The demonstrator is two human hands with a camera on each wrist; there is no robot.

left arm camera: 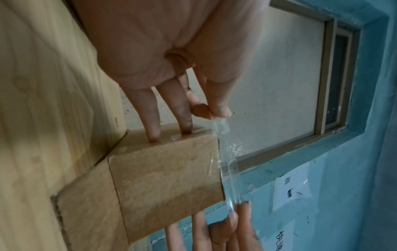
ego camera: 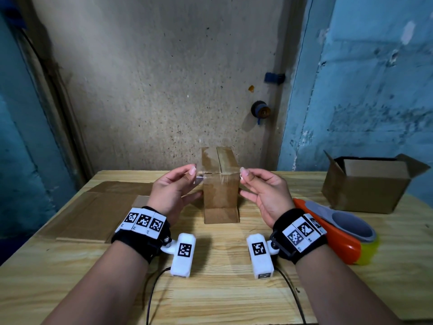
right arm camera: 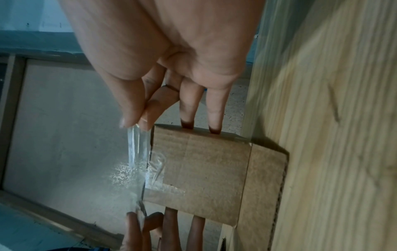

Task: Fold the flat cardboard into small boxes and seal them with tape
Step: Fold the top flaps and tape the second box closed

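Standing upright on the wooden table (ego camera: 222, 289), the small box (ego camera: 221, 195) is the landmark, one bottom flap splayed toward the viewer. Head view: left hand (ego camera: 172, 191) and right hand (ego camera: 264, 193) flank the box, each pinching one end of a clear tape strip (ego camera: 222, 175) stretched across its top edge. Left of the box lies flat cardboard (ego camera: 93, 207); to its right, an orange tape dispenser (ego camera: 337, 240) and, farther right, an open carton (ego camera: 365, 184). Left wrist view: thumb and forefinger pinch the tape strip (left arm camera: 227, 163); two straight fingers (left arm camera: 150, 118) touch the small box (left arm camera: 165, 178). Right wrist view: the same grip mirrored, thumb and forefinger on the tape strip (right arm camera: 135, 152), two fingers (right arm camera: 214, 110) pressing the small box (right arm camera: 199, 178).
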